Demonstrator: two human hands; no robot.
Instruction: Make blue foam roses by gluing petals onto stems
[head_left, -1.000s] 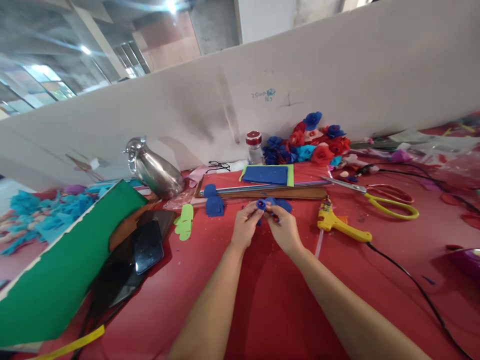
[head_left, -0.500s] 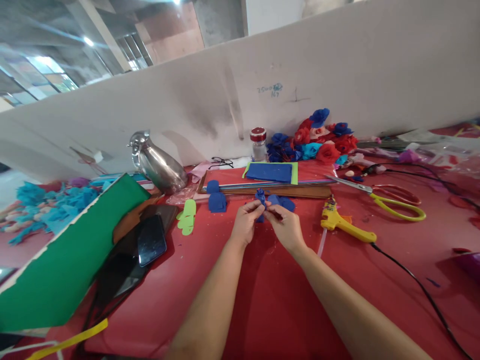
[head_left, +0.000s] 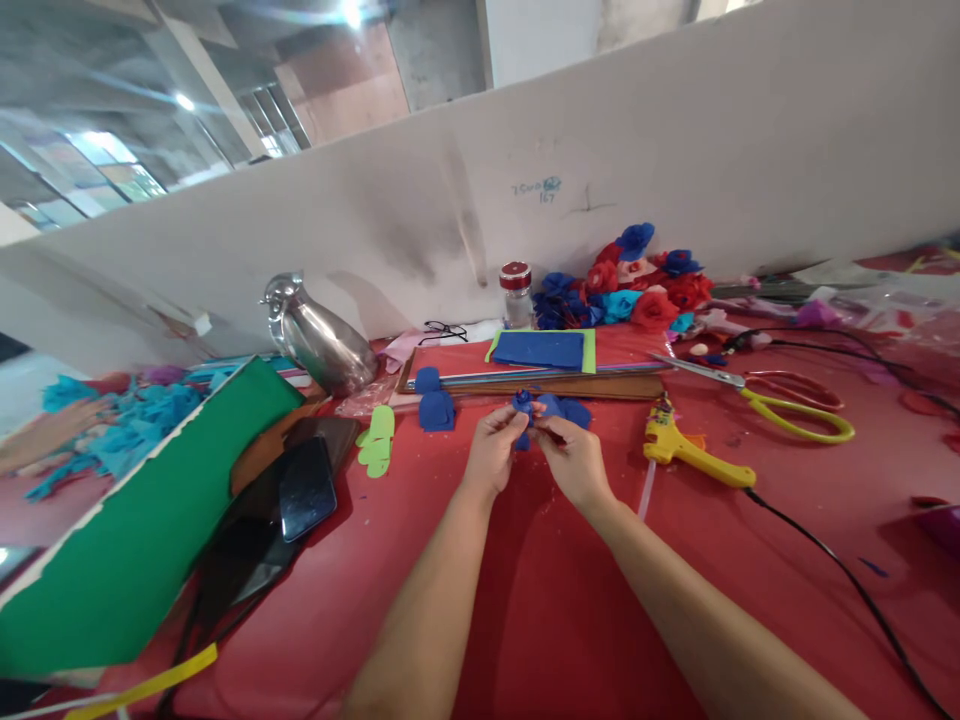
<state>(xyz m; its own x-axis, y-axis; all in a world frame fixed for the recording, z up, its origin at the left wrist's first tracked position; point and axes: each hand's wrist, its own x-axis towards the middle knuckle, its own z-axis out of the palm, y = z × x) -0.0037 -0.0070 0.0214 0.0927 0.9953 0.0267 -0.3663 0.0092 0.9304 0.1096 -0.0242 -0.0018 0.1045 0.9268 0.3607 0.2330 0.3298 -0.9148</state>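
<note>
Between my fingertips is a small blue paper flower (head_left: 523, 402), held upright over the red table. My left hand (head_left: 491, 452) pinches it from the left. From the right, the fingers of my right hand (head_left: 574, 458) close on its lower part; the exact grip is partly hidden. Blue paper petals (head_left: 571, 411) lie just behind my right hand. More blue petals (head_left: 436, 408) rest to the left, with light green paper pieces (head_left: 379, 440) beyond them. A yellow glue gun (head_left: 694, 455) lies right of my hands.
Scissors (head_left: 795, 412) lie at the right, near a heap of paper flowers (head_left: 645, 285). Behind my hands is a paper stack (head_left: 465, 362). A steel jug (head_left: 322, 335), a phone (head_left: 307, 488) and a green board (head_left: 142, 530) stand or lie left. Another person's arm (head_left: 52, 432) reaches in at far left.
Another person's arm has come in at the far left over the light blue flowers. My hands stay together on the blue flower, whose top has tilted slightly. The view has shifted a little.
</note>
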